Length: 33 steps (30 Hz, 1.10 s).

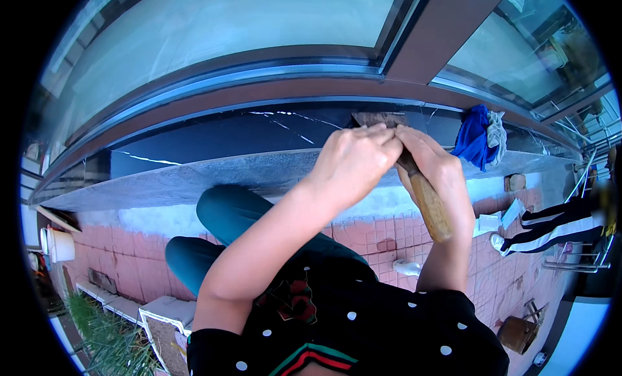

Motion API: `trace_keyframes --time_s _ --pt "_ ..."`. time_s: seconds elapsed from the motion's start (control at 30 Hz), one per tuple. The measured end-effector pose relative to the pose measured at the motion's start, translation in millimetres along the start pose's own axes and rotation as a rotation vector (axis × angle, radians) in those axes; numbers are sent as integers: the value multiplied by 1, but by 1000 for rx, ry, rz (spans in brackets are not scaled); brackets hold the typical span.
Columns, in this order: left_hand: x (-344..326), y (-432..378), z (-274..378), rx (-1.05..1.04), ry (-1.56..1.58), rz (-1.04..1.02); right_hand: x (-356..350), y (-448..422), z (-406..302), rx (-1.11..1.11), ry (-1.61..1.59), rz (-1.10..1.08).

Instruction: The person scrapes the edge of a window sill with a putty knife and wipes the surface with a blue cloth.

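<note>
Both my hands are on a broad-bladed, scraper-like tool with a wooden handle (430, 208). Its dark, stained blade (381, 118) lies over the glossy black, white-veined sill (214, 130), close to the window frame. My left hand (359, 150) presses over the blade with its fingers together. My right hand (435, 157) wraps the tool where blade and handle meet, and the handle's butt points back along my right wrist. The hands hide much of the blade, so I cannot tell whether its edge touches the sill.
A blue cloth (472, 138) and a grey cloth (496, 135) drape over the sill's edge. Above it rise a brown window frame (427, 36) and glass. White buckets (60, 245), plants (107, 332) and a brown stool (520, 333) stand around. A person's legs (554, 232) show at right.
</note>
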<state>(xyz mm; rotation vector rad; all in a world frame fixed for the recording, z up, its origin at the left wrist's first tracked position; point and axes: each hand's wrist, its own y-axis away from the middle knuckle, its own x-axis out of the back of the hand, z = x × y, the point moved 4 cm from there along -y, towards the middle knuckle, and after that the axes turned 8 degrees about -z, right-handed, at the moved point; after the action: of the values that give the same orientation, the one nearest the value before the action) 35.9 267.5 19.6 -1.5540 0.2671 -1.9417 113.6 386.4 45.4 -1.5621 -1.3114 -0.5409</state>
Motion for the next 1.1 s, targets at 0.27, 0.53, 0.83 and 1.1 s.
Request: trace_keyframes --time_s 0.27,0.53,0.83,1.1 --pt "-2 -12 -6 8 -56 -5 -4 -10 10 -64 16 -14" --pt "-3 -14 -3 10 -67 -29 2 -11 10 -61 -28 -20" --pt "-2 -13 -5 26 -58 0 -3 -10 8 -62 26 -19" --pt "-6 4 32 4 -61 2 15 22 -5 -66 -39 -52"
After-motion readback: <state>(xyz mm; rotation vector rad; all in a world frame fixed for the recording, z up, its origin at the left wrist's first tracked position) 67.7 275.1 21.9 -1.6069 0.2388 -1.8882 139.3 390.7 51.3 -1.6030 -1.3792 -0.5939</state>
